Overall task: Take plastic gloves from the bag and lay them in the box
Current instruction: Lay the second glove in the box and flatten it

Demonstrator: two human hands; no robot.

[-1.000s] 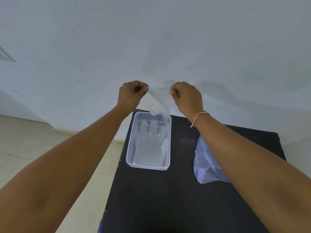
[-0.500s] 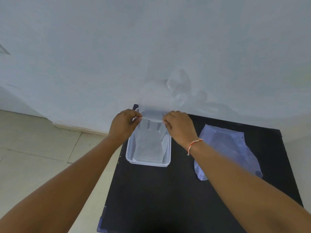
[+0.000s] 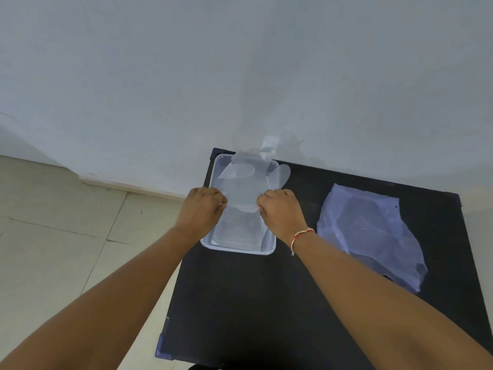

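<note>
Hidden or unclear: the fingertips of both hands are curled under and cannot be seen; the glove's outline is hard to trace where clear film lies over the clear box, and its fingers blur against the pale wall at the far end. How many gloves lie in the box cannot be told.
Left hand (image 3: 203, 209): closed in a pinch on the near left edge of the plastic glove (image 3: 246, 180), held over the left rim of the box.
Right hand (image 3: 280, 212): closed in a pinch on the glove's near right edge; a red-and-white thread bracelet (image 3: 301, 235) is worn at the wrist.
Plastic glove: stretched between the two hands above the box, its fingers pointed away towards the wall, some spilling past the far right corner.
Box (image 3: 237, 248): clear plastic, set at the far left of the black table (image 3: 266, 303); partly covered by both hands.
Bag (image 3: 373, 236): bluish, translucent, laid flat on the table well to the right of the box, untouched.
Surroundings: a pale wall (image 3: 240, 62) behind the table; a tiled floor (image 3: 53, 222) to the left.
</note>
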